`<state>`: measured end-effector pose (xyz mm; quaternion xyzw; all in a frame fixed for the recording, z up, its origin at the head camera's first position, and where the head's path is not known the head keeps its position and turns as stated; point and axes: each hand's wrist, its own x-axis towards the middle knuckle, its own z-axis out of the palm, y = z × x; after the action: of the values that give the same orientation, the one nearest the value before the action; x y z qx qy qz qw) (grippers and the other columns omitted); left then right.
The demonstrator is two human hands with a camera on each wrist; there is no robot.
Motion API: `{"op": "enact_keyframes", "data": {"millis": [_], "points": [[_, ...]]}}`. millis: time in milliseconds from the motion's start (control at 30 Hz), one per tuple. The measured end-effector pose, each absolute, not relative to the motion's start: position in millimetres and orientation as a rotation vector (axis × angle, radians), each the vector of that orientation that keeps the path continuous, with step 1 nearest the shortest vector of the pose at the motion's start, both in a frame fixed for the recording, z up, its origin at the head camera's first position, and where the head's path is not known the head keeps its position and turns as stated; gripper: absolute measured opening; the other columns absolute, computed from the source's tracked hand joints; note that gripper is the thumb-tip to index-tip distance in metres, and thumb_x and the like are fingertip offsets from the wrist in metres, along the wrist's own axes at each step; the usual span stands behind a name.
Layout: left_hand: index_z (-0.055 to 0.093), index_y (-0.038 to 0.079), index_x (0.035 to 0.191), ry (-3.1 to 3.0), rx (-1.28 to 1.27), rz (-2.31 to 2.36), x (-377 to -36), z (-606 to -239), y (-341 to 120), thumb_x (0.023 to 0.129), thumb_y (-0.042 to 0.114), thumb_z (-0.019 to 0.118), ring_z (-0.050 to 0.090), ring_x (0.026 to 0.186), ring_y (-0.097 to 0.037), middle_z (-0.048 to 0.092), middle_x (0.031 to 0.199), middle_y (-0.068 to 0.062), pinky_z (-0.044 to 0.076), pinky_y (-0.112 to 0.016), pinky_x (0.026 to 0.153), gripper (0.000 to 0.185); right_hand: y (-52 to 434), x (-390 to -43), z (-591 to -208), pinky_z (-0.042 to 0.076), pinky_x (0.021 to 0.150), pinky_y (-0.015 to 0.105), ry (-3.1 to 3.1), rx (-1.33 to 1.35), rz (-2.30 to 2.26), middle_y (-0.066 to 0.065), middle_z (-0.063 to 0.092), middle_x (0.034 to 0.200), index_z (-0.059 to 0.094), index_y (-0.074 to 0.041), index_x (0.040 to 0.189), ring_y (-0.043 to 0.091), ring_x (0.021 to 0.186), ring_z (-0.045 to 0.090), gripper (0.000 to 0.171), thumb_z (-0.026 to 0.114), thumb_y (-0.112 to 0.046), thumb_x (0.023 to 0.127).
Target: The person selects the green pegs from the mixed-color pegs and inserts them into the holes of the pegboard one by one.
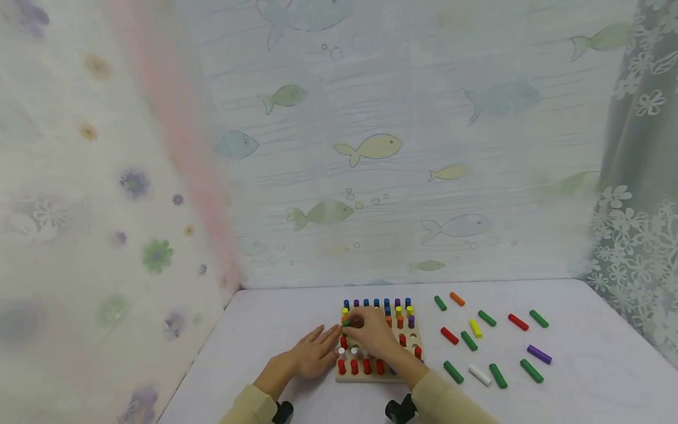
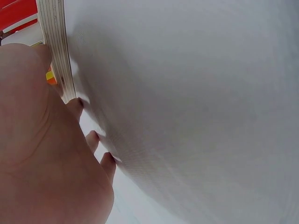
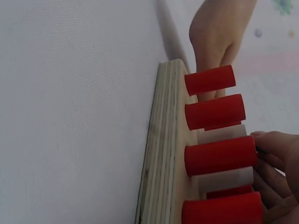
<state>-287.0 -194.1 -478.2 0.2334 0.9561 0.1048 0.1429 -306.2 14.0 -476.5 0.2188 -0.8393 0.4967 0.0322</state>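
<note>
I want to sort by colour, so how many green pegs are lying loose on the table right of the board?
7 green pegs lie loose. The right hand pinches another at the board; more may be hidden.

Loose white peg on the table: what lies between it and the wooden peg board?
In the head view, one green peg lies between the white peg and the wooden peg board.

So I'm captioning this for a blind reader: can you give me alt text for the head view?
A right hand pinches a green peg over a wooden pegboard full of coloured pegs, while the left hand rests flat at the board's left edge. Loose pegs lie scattered to the right.
</note>
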Motion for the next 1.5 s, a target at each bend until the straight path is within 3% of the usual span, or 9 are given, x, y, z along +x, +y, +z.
{"op": "enact_keyframes", "data": {"millis": [500, 1100, 1500], "points": [[0.029, 0.011, 0.162, 2.763, 0.73, 0.285, -289, -477, -193, 0.109, 0.044, 0.039, 0.023, 0.155, -0.032, 0.028, 0.169, -0.004, 0.023, -0.059, 0.122, 0.063, 6, -305, -479, 0.06, 0.077, 0.03, -2.635, 0.634, 1.371, -0.002, 0.075, 0.089, 0.076, -0.007, 0.097, 0.01, 0.081, 0.067, 0.007, 0.078, -0.011, 0.091], [0.025, 0.015, 0.164, 2.767, 0.735, 0.298, -294, -490, -196, 0.109, 0.05, 0.036, 0.022, 0.156, -0.028, 0.026, 0.169, -0.001, 0.021, -0.059, 0.123, 0.066, 6, -304, -482, 0.06, 0.079, 0.031, -2.657, 0.625, 1.376, -0.001, 0.074, 0.09, 0.076, -0.005, 0.101, 0.011, 0.082, 0.065, 0.01, 0.078, -0.009, 0.091], [0.022, 0.016, 0.165, 2.755, 0.73, 0.308, -298, -492, -198, 0.109, 0.051, 0.035, 0.02, 0.157, -0.028, 0.024, 0.17, -0.002, 0.019, -0.06, 0.123, 0.067, 6, -306, -481, 0.057, 0.074, 0.025, -2.704, 0.639, 1.263, -0.004, 0.072, 0.084, 0.078, -0.007, 0.098, 0.009, 0.077, 0.06, 0.008, 0.078, -0.01, 0.091]]}}
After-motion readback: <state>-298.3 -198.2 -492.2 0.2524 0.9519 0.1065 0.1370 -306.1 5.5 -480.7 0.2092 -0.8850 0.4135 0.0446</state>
